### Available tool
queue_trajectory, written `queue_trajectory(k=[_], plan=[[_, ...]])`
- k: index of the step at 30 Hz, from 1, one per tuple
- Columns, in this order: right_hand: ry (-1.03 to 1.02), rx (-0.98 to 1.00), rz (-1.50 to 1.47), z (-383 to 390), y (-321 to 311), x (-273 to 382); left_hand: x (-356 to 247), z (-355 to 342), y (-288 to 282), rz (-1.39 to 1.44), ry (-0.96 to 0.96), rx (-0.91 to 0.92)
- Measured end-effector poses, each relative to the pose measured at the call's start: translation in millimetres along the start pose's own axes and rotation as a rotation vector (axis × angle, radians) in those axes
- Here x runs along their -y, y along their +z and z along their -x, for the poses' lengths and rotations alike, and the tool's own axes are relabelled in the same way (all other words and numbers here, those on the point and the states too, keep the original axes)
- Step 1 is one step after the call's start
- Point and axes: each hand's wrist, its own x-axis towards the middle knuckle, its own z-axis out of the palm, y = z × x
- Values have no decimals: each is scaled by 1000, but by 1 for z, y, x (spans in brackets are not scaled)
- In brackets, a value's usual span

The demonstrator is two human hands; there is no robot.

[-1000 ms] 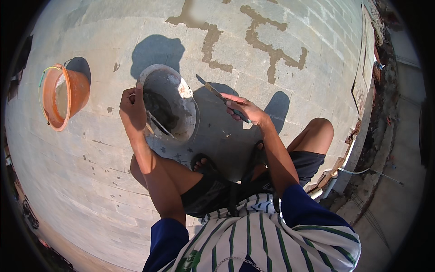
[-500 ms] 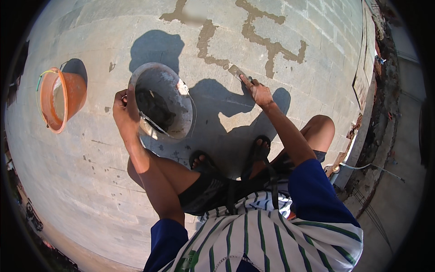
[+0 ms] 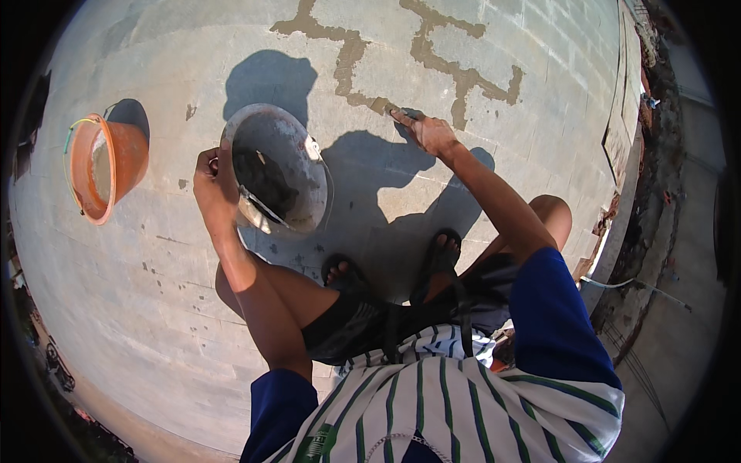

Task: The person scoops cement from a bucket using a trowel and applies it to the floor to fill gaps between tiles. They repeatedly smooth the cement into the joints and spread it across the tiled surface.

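Observation:
My left hand (image 3: 215,187) is closed on the near-left rim of a grey, mortar-stained bucket (image 3: 308,189). The bucket is tilted, and dark wet mortar (image 3: 261,176) lies inside it. In my right hand (image 3: 432,136) is a putty knife, its flat blade (image 3: 381,105) down on the pavement. The forefinger stretches along the tool, and the hand hides most of its handle. Blade and mortar meet at the lower end of a stepped mortar line (image 3: 351,58). Another branching damp mortar line (image 3: 465,81) lies to the right, following the joints between paving blocks.
An orange bucket (image 3: 130,163) with pale contents leans at the far left. Grey paving blocks (image 3: 154,285) surround me. Boards (image 3: 620,116) and a rubble-strewn edge (image 3: 662,185) run along the right. My sandalled feet (image 3: 340,272) are close behind the grey bucket.
My right hand has moved left and slightly away from me, carrying the putty knife onto the end of the mortar line. My left hand stays on the bucket rim.

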Motion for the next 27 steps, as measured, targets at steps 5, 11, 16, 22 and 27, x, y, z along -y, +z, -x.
queue_trajectory(k=[5,11,16,22,27], plan=[[21,48,136,24,0,-24,3,-1,-1,32,22,-9],[71,-81,-28,39,-19,-12,-9,0,1,15,-66,-22],[5,58,-784,35,-45,55,-5,1,-2,15,-46,9],[-431,193,-574,27,-54,172,-2,1,-3,25,2,60],[-483,217,-393,2,-24,215,-4,5,1,76,-2,117]])
